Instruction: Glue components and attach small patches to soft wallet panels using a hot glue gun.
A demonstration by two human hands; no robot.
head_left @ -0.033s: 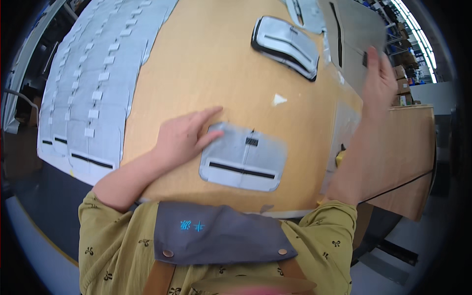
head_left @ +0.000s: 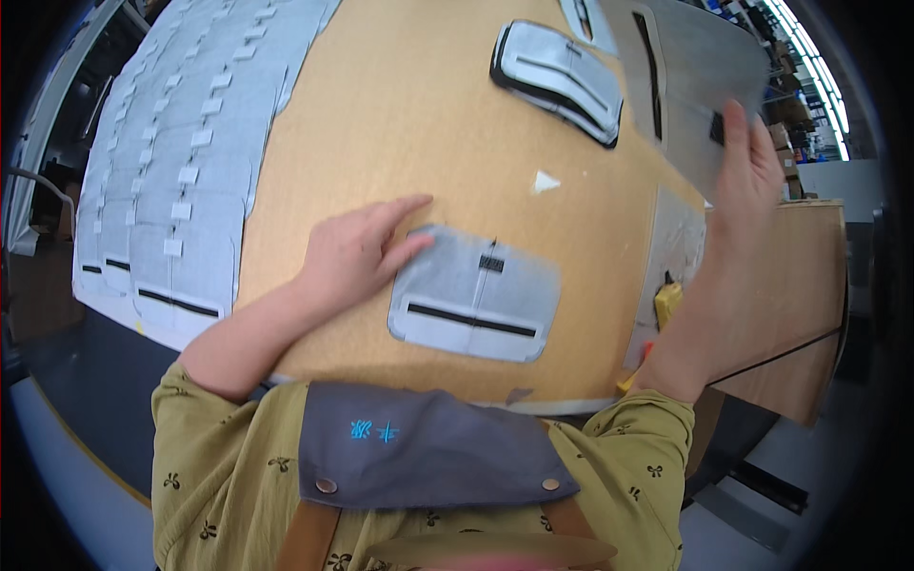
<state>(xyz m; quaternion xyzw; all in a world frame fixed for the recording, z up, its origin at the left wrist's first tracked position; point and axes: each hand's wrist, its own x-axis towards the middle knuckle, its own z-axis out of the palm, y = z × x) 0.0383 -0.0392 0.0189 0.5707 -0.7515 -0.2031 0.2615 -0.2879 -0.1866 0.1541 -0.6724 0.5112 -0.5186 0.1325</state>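
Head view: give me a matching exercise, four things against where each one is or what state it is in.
Things:
1. Left hand
2. Right hand
3. Black-edged stack
4. Yellow tool

Places or states:
A. At the table's right edge, by the right forearm
B. Raised, holding a grey panel off the table
C. Flat on the table, fingers on the near grey piece
D. Lying at the far side of the table

Pairs: 1-C, 2-B, 3-D, 4-A
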